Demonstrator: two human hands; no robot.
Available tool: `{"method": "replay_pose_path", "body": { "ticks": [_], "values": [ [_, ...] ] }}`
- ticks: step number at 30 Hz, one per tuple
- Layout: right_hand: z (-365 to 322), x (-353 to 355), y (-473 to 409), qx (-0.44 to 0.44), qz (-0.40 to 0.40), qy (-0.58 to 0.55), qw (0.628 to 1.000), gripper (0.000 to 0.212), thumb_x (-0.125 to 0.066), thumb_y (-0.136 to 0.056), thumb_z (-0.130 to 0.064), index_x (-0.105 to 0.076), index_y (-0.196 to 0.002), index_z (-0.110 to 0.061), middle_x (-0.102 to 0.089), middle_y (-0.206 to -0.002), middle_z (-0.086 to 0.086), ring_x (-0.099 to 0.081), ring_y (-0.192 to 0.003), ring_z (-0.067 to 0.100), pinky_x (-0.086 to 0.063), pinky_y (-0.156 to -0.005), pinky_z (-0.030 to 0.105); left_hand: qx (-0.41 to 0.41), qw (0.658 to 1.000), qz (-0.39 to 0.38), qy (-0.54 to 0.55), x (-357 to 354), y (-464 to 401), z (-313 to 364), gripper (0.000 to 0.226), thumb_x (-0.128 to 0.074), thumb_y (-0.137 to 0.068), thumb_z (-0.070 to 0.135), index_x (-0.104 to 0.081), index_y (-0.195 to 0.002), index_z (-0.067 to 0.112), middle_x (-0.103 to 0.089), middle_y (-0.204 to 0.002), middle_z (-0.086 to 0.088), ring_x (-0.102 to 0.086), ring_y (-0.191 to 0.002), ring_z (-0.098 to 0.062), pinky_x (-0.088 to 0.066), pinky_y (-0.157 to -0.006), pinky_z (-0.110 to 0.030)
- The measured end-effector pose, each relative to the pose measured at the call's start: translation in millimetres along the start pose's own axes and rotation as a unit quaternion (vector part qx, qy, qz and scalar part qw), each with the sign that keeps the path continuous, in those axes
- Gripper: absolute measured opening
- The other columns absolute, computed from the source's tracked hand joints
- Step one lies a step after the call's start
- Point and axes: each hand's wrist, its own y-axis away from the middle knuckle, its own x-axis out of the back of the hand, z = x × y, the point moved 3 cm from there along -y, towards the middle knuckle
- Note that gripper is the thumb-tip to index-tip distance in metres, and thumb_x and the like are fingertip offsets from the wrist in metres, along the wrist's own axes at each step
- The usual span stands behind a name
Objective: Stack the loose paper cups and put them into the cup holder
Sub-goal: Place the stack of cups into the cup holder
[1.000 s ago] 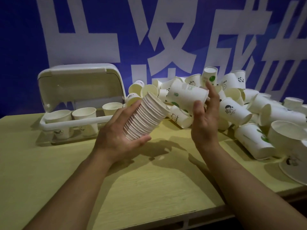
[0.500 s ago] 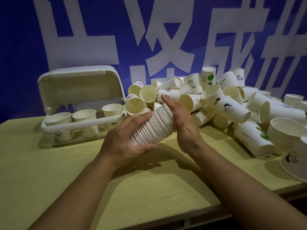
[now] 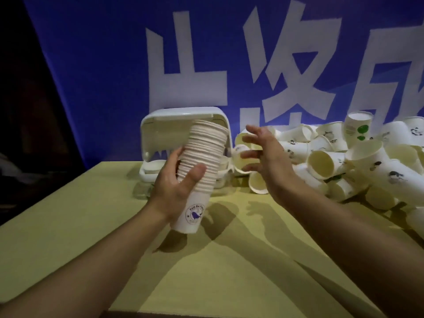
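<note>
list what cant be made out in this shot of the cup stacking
- Cup holder slots, head view: the stack of cups and the left hand cover them, so free room is unknown.
- Pile of loose cups: cut off by the right edge.
- Right hand: motion blurred, fingers spread, holding nothing.
- Logo on the stack's bottom cup: text too small to read.

Your view is dim overall, with the far left edge nearly black. Light falls from above and behind you: your arms cast long, hard shadows forward across the table (image 3: 68, 226), and the stack (image 3: 202, 166) throws a dark patch just beneath itself. Your right hand (image 3: 263, 154) shows motion blur at the fingers. The cups (image 3: 344, 157) at right are soft and slightly smeared. The banner (image 3: 103, 65) bows near the frame edges from wide-angle distortion. No glare.
</note>
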Motion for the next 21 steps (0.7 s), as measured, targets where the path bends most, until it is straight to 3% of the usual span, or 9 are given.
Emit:
{"method": "replay_pose_path", "body": {
  "ticks": [3,6,10,14,17,19,21],
  "values": [
    [19.9,-43.2,-7.9,-0.092,-0.052,-0.051,0.993,0.03,-0.036,-0.106,-0.039,-0.06,-0.118,-0.024,-0.065,-0.112,0.006,-0.062,-0.088,0.026,-0.055,-0.072,0.037,0.038,0.994,0.102,0.021,46.8,-14.0,8.6,0.07,-0.067,-0.073,0.062,-0.052,-0.131,0.026,-0.072,-0.109,0.003,-0.073,-0.092,-0.015,-0.059,-0.074,-0.032],
    [46.1,-79.8,-9.1,-0.16,-0.119,-0.116,0.973,0.026,-0.047,-0.104,-0.033,-0.064,-0.119,-0.018,-0.065,-0.105,0.011,-0.06,-0.078,0.025,-0.053,-0.061,0.034,0.045,0.983,0.178,0.02,80.2,-29.8,18.4,0.067,-0.064,-0.072,0.068,-0.054,-0.124,0.028,-0.071,-0.108,0.003,-0.072,-0.095,-0.017,-0.059,-0.081,-0.036],
    [91.4,-105.9,-3.5,-0.219,-0.123,-0.157,0.955,0.022,-0.061,-0.097,-0.027,-0.068,-0.111,-0.011,-0.064,-0.091,0.008,-0.058,-0.061,0.017,-0.048,-0.053,0.033,0.028,0.977,0.212,-0.007,92.3,-46.1,20.1,0.068,-0.061,-0.072,0.07,-0.051,-0.125,0.027,-0.069,-0.108,0.005,-0.071,-0.095,-0.014,-0.059,-0.086,-0.04],
    [114.9,-108.0,0.1,-0.225,-0.125,-0.153,0.954,0.013,-0.057,-0.099,-0.014,-0.067,-0.105,-0.009,-0.062,-0.08,0.009,-0.054,-0.055,0.019,-0.043,-0.051,0.032,0.014,0.971,0.233,-0.054,93.0,-63.6,10.0,0.078,-0.063,-0.071,0.075,-0.043,-0.133,0.033,-0.066,-0.112,0.01,-0.069,-0.099,-0.011,-0.058,-0.089,-0.043],
    [118.9,-105.6,0.0,-0.212,-0.14,-0.145,0.956,0.015,-0.056,-0.098,-0.01,-0.069,-0.104,-0.007,-0.061,-0.076,0.008,-0.053,-0.055,0.02,-0.041,-0.053,0.034,-0.005,0.967,0.237,-0.092,92.6,-78.8,3.4,0.072,-0.069,-0.085,0.058,-0.037,-0.143,0.027,-0.061,-0.109,0.019,-0.062,-0.098,0.004,-0.053,-0.088,-0.025],
    [119.8,-106.8,-0.1,-0.207,-0.149,-0.139,0.957,0.018,-0.053,-0.099,-0.007,-0.068,-0.106,-0.006,-0.061,-0.073,0.007,-0.053,-0.055,0.02,-0.04,-0.053,0.035,-0.012,0.964,0.244,-0.102,92.4,-89.5,-1.8,0.071,-0.072,-0.085,0.05,-0.04,-0.143,0.024,-0.058,-0.107,0.024,-0.057,-0.095,0.014,-0.046,-0.079,-0.011],
    [121.1,-110.3,-2.1,-0.211,-0.161,-0.141,0.954,0.018,-0.052,-0.099,-0.007,-0.067,-0.108,-0.006,-0.062,-0.072,0.006,-0.053,-0.055,0.021,-0.041,-0.053,0.035,-0.009,0.963,0.247,-0.109,92.5,-98.7,-9.8,0.073,-0.077,-0.083,0.047,-0.042,-0.142,0.024,-0.057,-0.107,0.026,-0.055,-0.091,0.018,-0.043,-0.075,-0.006]
  ]
}}
